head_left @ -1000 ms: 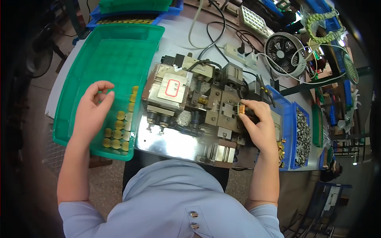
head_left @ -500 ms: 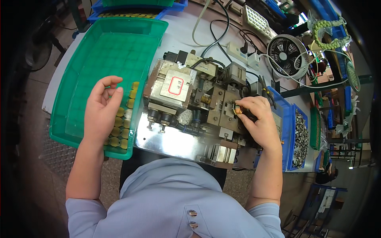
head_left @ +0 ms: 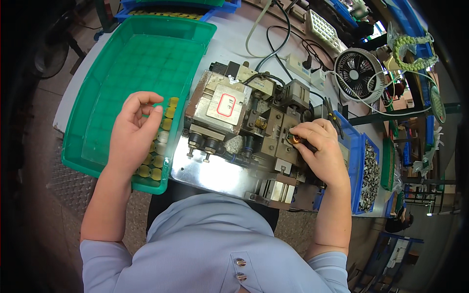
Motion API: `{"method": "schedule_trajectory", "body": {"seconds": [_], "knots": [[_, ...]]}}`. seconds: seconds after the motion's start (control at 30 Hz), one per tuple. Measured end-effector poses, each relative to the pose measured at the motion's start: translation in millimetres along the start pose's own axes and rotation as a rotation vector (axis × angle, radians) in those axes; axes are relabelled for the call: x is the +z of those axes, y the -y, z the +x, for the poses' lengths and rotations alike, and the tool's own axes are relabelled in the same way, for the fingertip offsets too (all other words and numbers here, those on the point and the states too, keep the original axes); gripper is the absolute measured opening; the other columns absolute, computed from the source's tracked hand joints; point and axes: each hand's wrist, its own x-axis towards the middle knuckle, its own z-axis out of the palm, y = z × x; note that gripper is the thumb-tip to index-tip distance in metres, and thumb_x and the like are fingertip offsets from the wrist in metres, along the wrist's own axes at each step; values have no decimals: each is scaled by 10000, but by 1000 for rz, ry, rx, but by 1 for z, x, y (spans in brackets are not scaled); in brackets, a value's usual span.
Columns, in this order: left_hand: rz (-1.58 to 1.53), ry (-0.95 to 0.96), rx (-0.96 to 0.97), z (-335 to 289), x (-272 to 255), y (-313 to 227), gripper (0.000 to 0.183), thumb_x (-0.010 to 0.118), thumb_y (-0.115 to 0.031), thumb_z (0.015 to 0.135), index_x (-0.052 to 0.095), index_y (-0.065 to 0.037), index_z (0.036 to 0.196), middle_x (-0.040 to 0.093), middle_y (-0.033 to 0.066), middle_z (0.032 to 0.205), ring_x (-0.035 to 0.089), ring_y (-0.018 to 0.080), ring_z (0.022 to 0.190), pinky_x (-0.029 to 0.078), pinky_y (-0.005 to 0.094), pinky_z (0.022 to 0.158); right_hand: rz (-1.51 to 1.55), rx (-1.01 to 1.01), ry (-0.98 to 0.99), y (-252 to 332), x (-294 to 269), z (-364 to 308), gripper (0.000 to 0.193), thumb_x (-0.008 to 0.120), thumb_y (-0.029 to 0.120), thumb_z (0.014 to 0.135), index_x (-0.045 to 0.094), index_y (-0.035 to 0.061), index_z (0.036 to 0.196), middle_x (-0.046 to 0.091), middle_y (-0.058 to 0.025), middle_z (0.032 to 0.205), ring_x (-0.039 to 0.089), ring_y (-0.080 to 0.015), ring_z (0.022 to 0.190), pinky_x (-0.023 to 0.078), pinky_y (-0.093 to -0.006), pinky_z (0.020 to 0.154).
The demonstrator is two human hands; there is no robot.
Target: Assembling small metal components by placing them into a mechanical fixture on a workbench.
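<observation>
My right hand (head_left: 320, 146) pinches a small copper-wound coil (head_left: 294, 139) between thumb and fingers, at the right part of a metal fixture machine (head_left: 278, 132). Whether the coil touches the fixture, I cannot tell. My left hand (head_left: 134, 129) hovers over the right side of a green tray (head_left: 88, 168). Its fingers are loosely curled, with the thumb apart from the forefinger and nothing seen between them. Several yellowish rounded pieces (head_left: 156, 161) line that side of the tray, partly hidden by the hand.
A blue bin (head_left: 370, 173) full of small metal parts stands at the right. Pliers (head_left: 334, 117) lie behind my right hand. Farther back are a small fan (head_left: 356, 73), a power strip (head_left: 298, 68) and loose cables. A shiny metal plate (head_left: 210, 171) extends before the machine.
The coil has turned in my right fingers and now shows its round end. My left hand keeps nearly the same pose. The whole view has shifted slightly.
</observation>
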Motion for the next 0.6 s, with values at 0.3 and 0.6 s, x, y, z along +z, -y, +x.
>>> {"method": "schedule_trajectory", "body": {"seconds": [0.3,0.6], "knots": [[23,2,8,-1,1,1,166,600,-1,962,633,-14,1124,553,25,1124,512,77,898,460,201,754,-66,-46,-5,4,1,-1,319,736,37,766,750,126,1071,691,31,1122,559,-234,1022,418,-377,972],[-6,6,-26,-1,-2,-7,164,588,-10,972,633,-18,1130,557,23,1114,509,80,903,449,209,761,-243,0,1,19,8,-18,425,662,-46,745,745,100,1136,677,-2,1187,580,-234,1077,406,-384,967]]}}
